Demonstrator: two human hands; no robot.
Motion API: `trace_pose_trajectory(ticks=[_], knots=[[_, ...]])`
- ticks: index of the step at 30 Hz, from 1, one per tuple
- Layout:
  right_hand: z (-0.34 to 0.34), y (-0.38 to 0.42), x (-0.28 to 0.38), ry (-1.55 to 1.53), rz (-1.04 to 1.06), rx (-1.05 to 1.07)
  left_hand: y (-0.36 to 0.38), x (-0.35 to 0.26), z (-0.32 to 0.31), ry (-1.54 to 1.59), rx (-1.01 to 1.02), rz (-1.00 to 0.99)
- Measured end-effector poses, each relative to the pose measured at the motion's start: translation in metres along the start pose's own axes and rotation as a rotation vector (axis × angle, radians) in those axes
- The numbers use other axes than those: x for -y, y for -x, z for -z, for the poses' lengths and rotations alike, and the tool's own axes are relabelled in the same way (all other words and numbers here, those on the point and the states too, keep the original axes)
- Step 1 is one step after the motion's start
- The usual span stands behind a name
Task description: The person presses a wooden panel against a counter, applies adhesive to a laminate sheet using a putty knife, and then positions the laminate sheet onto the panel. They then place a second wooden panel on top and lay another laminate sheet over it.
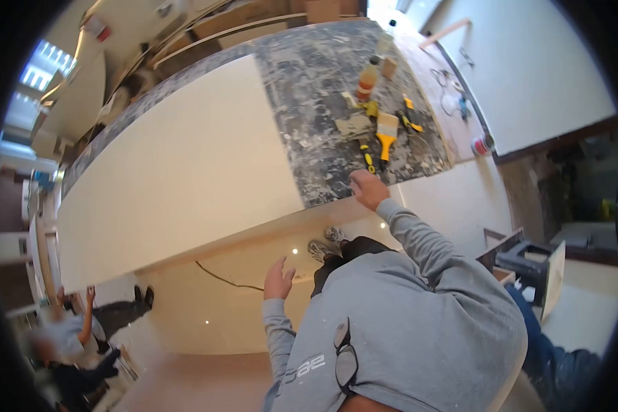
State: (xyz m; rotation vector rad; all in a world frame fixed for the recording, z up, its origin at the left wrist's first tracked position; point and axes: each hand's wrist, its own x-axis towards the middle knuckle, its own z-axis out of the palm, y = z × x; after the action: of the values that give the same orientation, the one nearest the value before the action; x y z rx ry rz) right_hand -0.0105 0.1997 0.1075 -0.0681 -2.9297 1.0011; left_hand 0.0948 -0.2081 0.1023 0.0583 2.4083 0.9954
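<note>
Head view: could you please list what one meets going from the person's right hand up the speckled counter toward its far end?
Right hand → yellow-handled brush → orange bottle → small box, all on the speckled counter.

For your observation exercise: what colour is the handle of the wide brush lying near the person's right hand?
Yellow; the wide brush shows in the head view, just beyond the right hand.
</note>
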Motion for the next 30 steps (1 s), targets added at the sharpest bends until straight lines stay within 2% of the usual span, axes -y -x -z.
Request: trace_pose_trajectory(ticks=[2,5,8,11,13,15,17,19,22,24,26,29,30], knots=[[-0.005,0.02,0.007,0.004,0.017,0.08,0.008,0.0,-0.004,0.023,0.053,0.084],[-0.02,0.061,-0.004,0.054,0.016,0.309,0.014,0.021,-0.023,-0.133,0.122,0.057],[0.015,0.089,0.021,0.13,-0.049,0.461,0.013,0.022,-0.032,-0.163,0.195,0.069],[0.036,0.103,-0.011,0.048,-0.225,0.281,0.001,0.003,-0.036,-0.008,0.183,0.12],[0.054,0.089,-0.056,0.018,-0.336,0.209,-0.011,-0.029,-0.034,0.139,0.14,0.101],[0.094,0.063,-0.084,-0.025,-0.217,-0.008,-0.034,-0.057,-0.038,0.228,0.094,0.056],[0.129,0.031,-0.111,-0.008,-0.276,-0.131,-0.065,-0.085,-0.05,0.263,0.049,-0.02],[0.144,-0.009,-0.163,0.074,-0.207,-0.201,-0.104,-0.116,-0.068,0.292,0.033,-0.062],[0.186,-0.07,-0.16,0.263,-0.406,-0.104,-0.146,-0.215,-0.092,0.163,-0.167,-0.192],[0.188,-0.113,-0.194,0.261,-0.426,-0.029,-0.174,-0.281,-0.113,-0.005,-0.285,-0.255],[0.194,-0.136,-0.205,0.271,-0.423,0.075,-0.197,-0.323,-0.136,-0.138,-0.336,-0.283],[0.187,-0.15,-0.225,0.091,-0.411,0.17,-0.236,-0.356,-0.163,-0.208,-0.371,-0.19],[0.187,-0.15,-0.226,0.127,-0.42,0.153,-0.241,-0.376,-0.165,-0.215,-0.356,-0.065]])
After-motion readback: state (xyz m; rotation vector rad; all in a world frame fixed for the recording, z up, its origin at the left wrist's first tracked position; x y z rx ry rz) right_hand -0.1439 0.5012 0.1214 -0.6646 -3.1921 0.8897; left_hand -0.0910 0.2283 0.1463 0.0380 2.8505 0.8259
